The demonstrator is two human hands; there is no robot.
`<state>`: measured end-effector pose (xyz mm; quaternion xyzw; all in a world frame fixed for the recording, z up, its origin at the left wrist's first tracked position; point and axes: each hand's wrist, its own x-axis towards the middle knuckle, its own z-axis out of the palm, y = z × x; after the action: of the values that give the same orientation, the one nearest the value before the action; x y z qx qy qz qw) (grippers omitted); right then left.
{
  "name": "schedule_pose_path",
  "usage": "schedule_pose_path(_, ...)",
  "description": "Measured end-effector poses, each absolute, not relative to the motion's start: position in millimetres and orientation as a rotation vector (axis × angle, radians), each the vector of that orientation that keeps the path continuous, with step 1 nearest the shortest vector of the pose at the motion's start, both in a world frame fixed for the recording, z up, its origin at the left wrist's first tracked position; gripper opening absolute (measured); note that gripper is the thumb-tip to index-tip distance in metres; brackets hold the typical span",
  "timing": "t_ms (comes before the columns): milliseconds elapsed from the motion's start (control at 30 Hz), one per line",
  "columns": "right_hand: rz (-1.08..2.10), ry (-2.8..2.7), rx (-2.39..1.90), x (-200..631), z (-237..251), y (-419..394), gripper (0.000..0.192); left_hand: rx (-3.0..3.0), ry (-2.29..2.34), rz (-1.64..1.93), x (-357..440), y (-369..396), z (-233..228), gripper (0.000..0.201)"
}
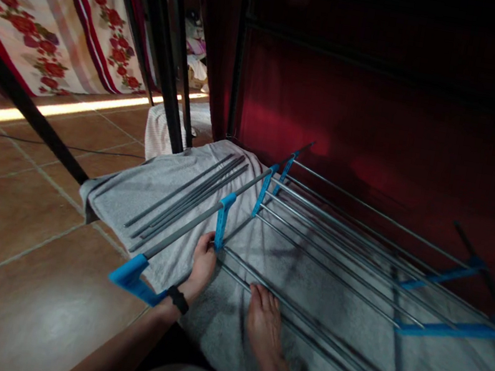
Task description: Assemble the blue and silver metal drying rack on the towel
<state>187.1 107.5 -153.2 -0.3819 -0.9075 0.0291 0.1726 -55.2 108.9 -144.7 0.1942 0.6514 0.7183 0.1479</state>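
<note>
A partly assembled drying rack [340,226] of grey metal rods and blue plastic brackets lies across a grey towel. My left hand [202,266], with a black band on the wrist, is closed at the lower end of a blue bracket [221,219], where thin rods meet it. My right hand [263,321] has its fingers together on a thin metal rod [299,330] to the right; its thumb is hidden. A grey side tube [188,223] runs through the bracket tops and ends in a blue corner piece [137,278] at the near left.
Several loose grey tubes [188,201] lie side by side on the towel [117,195], left of the rack. Dark metal posts [171,46] stand at the left. Dark red cloth [358,115] hangs behind. Tiled floor [26,262] spreads to the left, below a floral curtain [59,8].
</note>
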Motion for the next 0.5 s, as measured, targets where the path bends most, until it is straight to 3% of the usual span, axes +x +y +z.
schedule_pose_path(200,0.103,-2.617,-1.252,186,-145,111,0.051,0.667,1.952,2.016,-57,94,-158,0.032)
schedule_pose_path(333,0.156,-2.613,-1.316,182,-132,123,0.053,0.862,1.990,1.789,-61,92,-157,0.039)
schedule_pose_path(500,0.189,-2.643,-1.293,182,-125,127,0.048,0.937,2.031,1.676,-62,93,-151,0.033)
